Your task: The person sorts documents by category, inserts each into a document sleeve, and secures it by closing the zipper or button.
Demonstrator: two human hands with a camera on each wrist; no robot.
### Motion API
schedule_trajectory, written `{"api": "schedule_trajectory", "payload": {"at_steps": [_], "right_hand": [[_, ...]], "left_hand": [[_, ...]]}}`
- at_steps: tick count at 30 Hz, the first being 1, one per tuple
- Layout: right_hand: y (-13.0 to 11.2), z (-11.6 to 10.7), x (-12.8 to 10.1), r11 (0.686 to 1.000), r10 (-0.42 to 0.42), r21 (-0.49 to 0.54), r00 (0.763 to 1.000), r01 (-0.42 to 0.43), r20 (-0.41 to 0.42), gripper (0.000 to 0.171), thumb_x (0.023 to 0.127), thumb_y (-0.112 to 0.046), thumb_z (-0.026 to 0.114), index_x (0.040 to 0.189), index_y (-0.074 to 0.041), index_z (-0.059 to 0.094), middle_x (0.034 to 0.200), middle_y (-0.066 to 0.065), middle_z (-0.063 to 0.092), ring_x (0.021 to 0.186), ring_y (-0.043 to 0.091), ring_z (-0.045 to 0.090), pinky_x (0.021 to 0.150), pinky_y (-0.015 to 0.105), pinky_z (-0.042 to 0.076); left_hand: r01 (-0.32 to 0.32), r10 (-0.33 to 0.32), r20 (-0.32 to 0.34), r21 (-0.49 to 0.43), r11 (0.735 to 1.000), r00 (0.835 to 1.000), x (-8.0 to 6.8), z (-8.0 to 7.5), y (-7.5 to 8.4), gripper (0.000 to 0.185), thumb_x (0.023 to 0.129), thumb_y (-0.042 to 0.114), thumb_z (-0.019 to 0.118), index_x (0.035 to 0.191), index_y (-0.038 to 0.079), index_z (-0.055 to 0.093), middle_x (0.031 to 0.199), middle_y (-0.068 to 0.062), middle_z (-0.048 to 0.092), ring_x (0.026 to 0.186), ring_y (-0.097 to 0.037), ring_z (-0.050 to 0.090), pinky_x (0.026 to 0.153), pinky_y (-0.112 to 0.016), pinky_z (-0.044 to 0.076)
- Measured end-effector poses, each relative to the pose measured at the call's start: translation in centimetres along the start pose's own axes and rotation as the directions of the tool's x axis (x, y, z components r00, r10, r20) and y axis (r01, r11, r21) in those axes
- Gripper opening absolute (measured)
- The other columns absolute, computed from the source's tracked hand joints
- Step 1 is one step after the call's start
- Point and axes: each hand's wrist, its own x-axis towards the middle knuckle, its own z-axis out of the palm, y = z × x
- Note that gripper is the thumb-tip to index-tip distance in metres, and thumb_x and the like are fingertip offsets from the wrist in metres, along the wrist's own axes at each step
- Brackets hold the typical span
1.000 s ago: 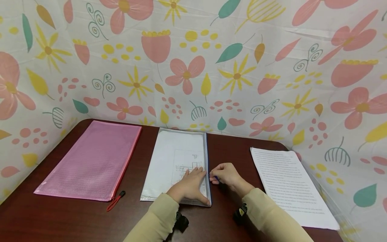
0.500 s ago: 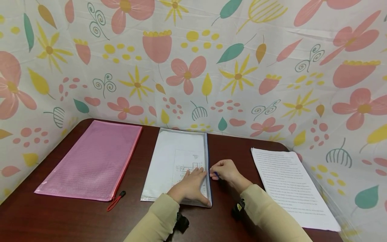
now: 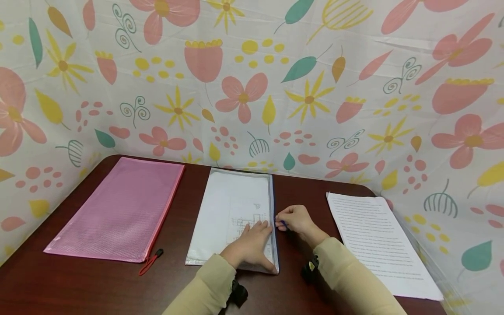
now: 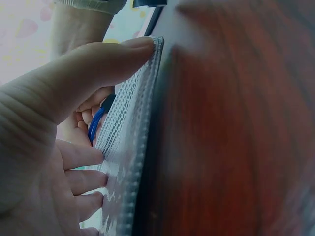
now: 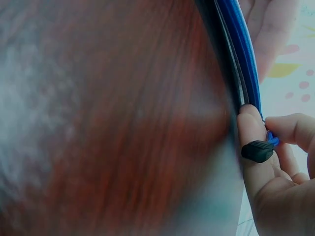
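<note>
At the lower centre of the head view the left hand [image 3: 252, 247] lies flat on the white mesh pouch [image 3: 232, 214] while the right hand [image 3: 297, 218] pinches the blue zipper pull [image 5: 268, 140], now farther up the pouch's right edge than a second ago, so the zip is travelling.

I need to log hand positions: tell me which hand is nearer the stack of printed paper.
Right. The right hand pinches the blue zipper pull between the clear pouch and the paper stack; the left hand presses flat on the pouch, farther away.
</note>
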Motion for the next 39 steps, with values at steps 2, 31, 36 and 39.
{"api": "schedule_trajectory", "payload": {"at_steps": [2,31,36,39], "right_hand": [[-0.1,-0.2,0.0,1.000,-0.001,0.000,1.000,0.001,-0.004,0.017,0.083,-0.001,0.064,0.093,0.014,0.064,0.073,0.012,0.069,0.060,0.014,0.067,0.062,0.032,0.058],[-0.2,-2.0,1.0,0.999,-0.001,-0.049,0.997,-0.003,-0.079,0.018,0.086,-0.005,0.064,0.094,0.011,0.066,0.070,0.010,0.069,0.060,0.013,0.065,0.061,0.027,0.056],[-0.3,-2.1,1.5,0.999,-0.004,-0.050,0.996,0.000,-0.085,0.018,0.086,-0.005,0.064,0.094,0.011,0.067,0.070,0.009,0.069,0.059,0.012,0.065,0.059,0.026,0.056],[-0.3,-2.2,1.8,0.999,-0.006,-0.047,0.996,0.001,-0.088,0.019,0.086,-0.005,0.063,0.095,0.012,0.066,0.071,0.010,0.069,0.060,0.012,0.065,0.060,0.027,0.056]], "left_hand": [[-0.005,0.005,0.006,0.002,1.000,1.000,0.0,0.0,0.1,0.113,0.062,0.057,0.081,0.149,0.008,0.028,0.157,-0.013,0.021,0.146,-0.029,0.017,0.116,-0.053,0.014],[-0.086,0.087,0.026,-0.034,0.996,0.996,0.2,0.9,0.9,0.103,0.068,0.057,0.074,0.147,0.006,0.031,0.155,-0.013,0.025,0.144,-0.030,0.021,0.114,-0.055,0.019],[-0.090,0.090,0.024,-0.033,0.995,0.996,0.2,0.9,1.0,0.103,0.068,0.057,0.074,0.147,0.006,0.032,0.155,-0.013,0.026,0.144,-0.029,0.021,0.114,-0.055,0.019],[-0.087,0.087,0.027,-0.035,0.996,0.996,0.1,0.8,1.1,0.103,0.068,0.056,0.075,0.147,0.006,0.032,0.155,-0.013,0.026,0.145,-0.029,0.021,0.114,-0.055,0.018]]}}
